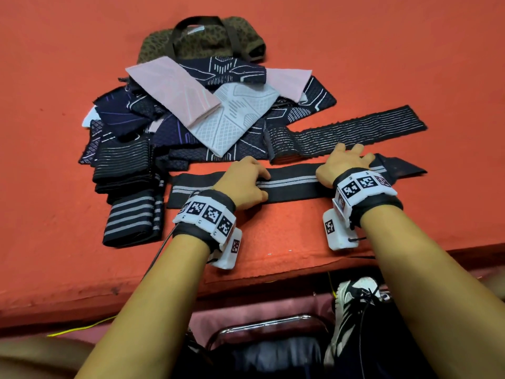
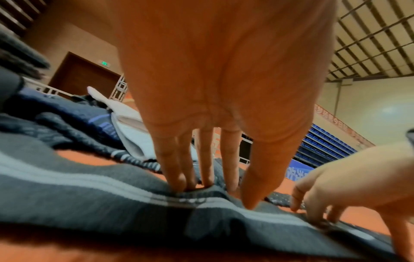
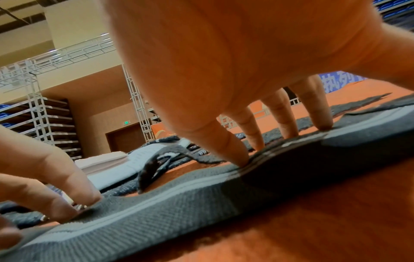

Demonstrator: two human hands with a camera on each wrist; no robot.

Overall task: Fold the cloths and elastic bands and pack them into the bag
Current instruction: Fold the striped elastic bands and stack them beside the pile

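Folding step in hand, judged from the layout: one dark elastic band (image 1: 289, 184) with a pale centre stripe stretched flat along the near edge of the orange worktop (image 1: 410, 50). Left hand (image 1: 243, 184) pressing down near the band's middle, fingers (image 2: 177, 170) straight, tips on the fabric, nothing pinched. Right hand (image 1: 344, 165) spread farther toward the band's right end, fingertips (image 3: 239, 150) flat on it, grip likewise loose and unclosed. Behind, a heap of unfolded cloths (image 1: 207, 113), a second long band (image 1: 355, 132) lying loose, and a few folded bands (image 1: 131, 203) stacked at left. Leopard-print bag (image 1: 202, 39) at the far side, beyond the heap, well apart from both hands. Next, probably: pinching one end and carrying it over onto the other, edges matched, middle held steady against springing back.
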